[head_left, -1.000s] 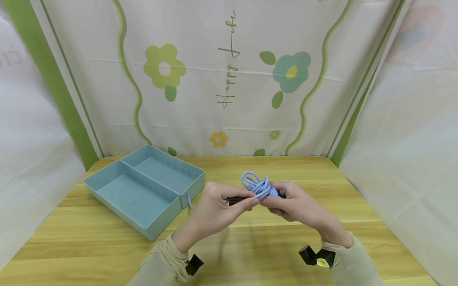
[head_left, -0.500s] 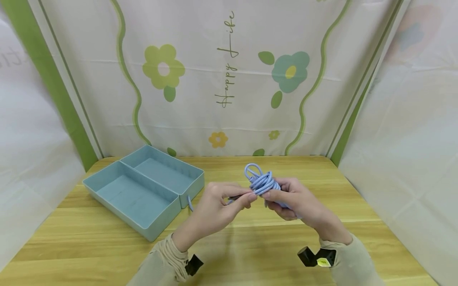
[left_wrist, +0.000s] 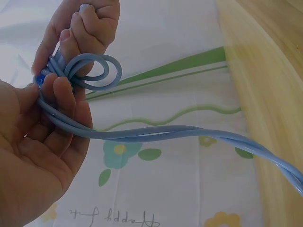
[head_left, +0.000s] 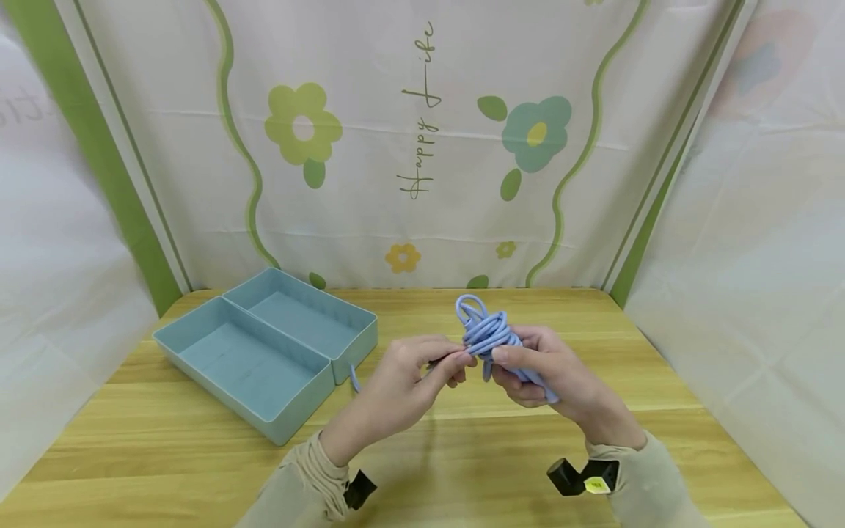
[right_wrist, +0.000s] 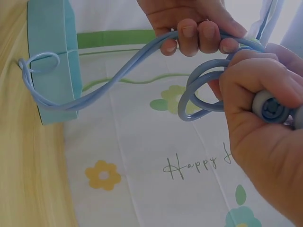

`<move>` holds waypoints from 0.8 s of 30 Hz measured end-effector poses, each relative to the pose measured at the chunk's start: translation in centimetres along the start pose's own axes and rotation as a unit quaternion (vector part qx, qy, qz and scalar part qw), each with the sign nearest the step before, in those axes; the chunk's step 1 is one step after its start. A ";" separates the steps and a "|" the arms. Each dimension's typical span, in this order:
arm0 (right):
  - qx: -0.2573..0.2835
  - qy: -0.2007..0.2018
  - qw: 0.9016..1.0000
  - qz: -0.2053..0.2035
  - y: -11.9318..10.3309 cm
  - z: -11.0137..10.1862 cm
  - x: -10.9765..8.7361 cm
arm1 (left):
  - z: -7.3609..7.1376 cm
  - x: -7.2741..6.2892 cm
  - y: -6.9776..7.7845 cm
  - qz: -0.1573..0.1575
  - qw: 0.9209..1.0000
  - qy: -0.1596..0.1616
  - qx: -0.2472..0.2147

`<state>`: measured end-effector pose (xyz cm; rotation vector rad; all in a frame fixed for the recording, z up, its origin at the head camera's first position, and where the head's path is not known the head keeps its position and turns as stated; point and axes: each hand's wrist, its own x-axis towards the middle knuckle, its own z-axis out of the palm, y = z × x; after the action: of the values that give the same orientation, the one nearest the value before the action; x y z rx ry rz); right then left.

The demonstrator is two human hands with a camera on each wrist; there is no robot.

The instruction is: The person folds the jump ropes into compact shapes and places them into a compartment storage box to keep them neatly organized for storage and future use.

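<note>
A light blue jump rope (head_left: 488, 334) is bunched between both hands above the table, its cord wound in several turns round the handles. My right hand (head_left: 561, 374) grips the handles, and one round handle end (right_wrist: 273, 108) pokes out of that fist in the right wrist view. With thumb and fingers my left hand (head_left: 409, 385) pinches the cord beside the windings. From there a doubled length of cord (left_wrist: 165, 133) trails down to the table. A free loop sticks up above the bundle. The left hand hides part of the trailing cord in the head view.
A blue-grey box (head_left: 306, 400) with two open compartments stands at the left of the wooden table (head_left: 515, 469). A bit of the trailing cord lies by its right side. A white flowered curtain (head_left: 422, 220) encloses the back and sides.
The right hand has turned the bundle so a handle shows below its fingers, and the loop sits higher. The left hand stays pinching the cord; a dark piece by its fingers is less visible.
</note>
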<state>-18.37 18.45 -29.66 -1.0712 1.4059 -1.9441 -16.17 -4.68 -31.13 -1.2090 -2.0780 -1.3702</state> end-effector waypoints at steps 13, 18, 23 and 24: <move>-0.012 -0.012 1.000 -0.025 0.2 -0.2 -0.2 | 0.6 -0.4 -0.1 0.033 0.998 -0.034 0.048; -0.021 -0.004 1.000 -0.021 0.3 0.0 -0.1 | 0.3 -0.4 -0.3 0.018 0.999 -0.043 0.009; -0.009 0.002 1.000 -0.020 0.1 0.0 0.0 | 0.1 -0.3 -0.5 0.016 0.998 -0.054 0.002; -0.005 0.002 1.000 -0.021 0.0 -0.1 0.0 | 0.0 -0.2 -0.6 0.017 0.998 -0.057 0.001</move>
<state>-18.41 18.47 -29.70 -1.1112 1.4072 -1.9723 -16.49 -4.87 -31.62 -1.3433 -2.1249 -1.3122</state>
